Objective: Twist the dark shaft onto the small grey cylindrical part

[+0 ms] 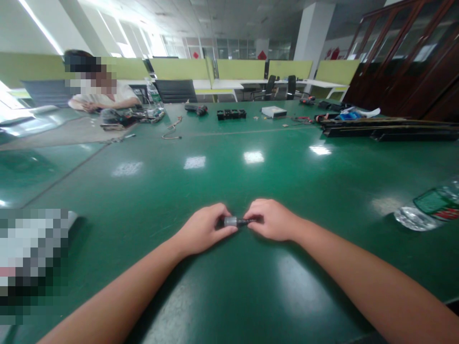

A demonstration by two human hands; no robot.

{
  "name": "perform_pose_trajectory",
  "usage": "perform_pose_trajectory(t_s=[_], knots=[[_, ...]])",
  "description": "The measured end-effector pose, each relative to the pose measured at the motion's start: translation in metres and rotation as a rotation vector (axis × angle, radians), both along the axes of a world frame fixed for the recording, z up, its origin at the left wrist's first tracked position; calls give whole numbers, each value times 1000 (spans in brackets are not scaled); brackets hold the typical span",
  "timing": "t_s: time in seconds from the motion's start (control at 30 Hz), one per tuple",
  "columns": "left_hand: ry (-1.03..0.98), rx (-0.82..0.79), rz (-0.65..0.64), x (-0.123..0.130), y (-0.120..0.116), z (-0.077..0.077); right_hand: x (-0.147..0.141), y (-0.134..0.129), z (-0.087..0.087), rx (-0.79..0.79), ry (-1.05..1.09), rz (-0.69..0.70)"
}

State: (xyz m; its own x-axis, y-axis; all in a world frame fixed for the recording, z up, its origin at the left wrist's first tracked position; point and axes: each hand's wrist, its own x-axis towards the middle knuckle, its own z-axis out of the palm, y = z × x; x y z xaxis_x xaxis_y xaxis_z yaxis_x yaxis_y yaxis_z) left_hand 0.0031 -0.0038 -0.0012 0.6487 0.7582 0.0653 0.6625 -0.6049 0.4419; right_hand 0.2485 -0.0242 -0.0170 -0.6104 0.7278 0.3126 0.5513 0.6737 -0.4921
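Between my hands, just above or on the green table [229, 177], lies a small cylindrical piece [230, 221] with a grey body and a narrower black end; its exact kind is too small to make out. My left hand [204, 228] is closed around the grey body, thumb below and fingers above. The thin black end points right, where my right hand [270, 220] pinches its tip between thumb and fingers. Part of the piece is hidden inside each hand.
A clear plastic bottle [428, 210] lies at the right, and a blurred-out box-like item [32, 248] at the left. Across the table are a power tool [196, 110], a black block [231, 114], a white box [273, 112] and dark rails [387, 129]. A person [103, 93] sits far left.
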Motion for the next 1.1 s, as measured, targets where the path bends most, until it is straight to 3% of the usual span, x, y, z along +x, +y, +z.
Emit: perform_pose_trajectory(t_s=[1.1], knots=[[-12,-13,1,0,0,0,7,-2,5,-30,-16,-15]])
